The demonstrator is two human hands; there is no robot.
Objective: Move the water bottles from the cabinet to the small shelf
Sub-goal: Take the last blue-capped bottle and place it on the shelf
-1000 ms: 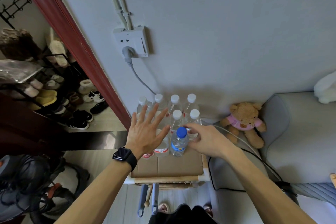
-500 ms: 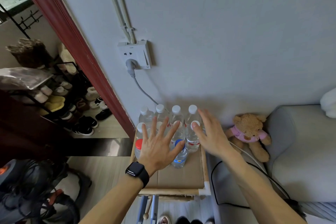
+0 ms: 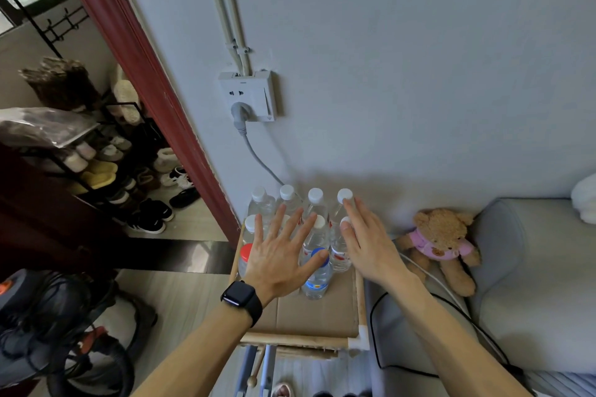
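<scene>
Standing upright on the shelf (image 3: 322, 316) at six o'clock of the frame, the bottles (image 3: 314, 203) crowd in tight rows against the wall, caps toward the camera, so each long axis runs vertical. The left hand (image 3: 277, 255), with a watch (image 3: 240, 295) on the wrist, is flat above the left and middle rows with its fingers fanned wide and holding nothing. Its thumb (image 3: 319, 256) lies on the cap of the blue-capped bottle (image 3: 317, 282), the nearest one. A red-capped bottle (image 3: 246, 253) shows at its nine o'clock. The right hand (image 3: 367, 245) is at three o'clock of the cluster, fingers straight and close together, gripping nothing; its fingertips (image 3: 347, 201) touch the white caps of the right-hand row.

From either palm the bottles lie at twelve o'clock, under and just ahead of the fingers. The blue-capped one is nearer the left hand, the right row nearer the right. By my reading both hands are steadying or squaring the group rather than lifting. No cabinet is in view, so I cannot tell how many bottles remain to fetch.

A bear (image 3: 440, 242) sits at three o'clock of the shelf, and a socket (image 3: 248, 95) is on the wall at twelve.
</scene>
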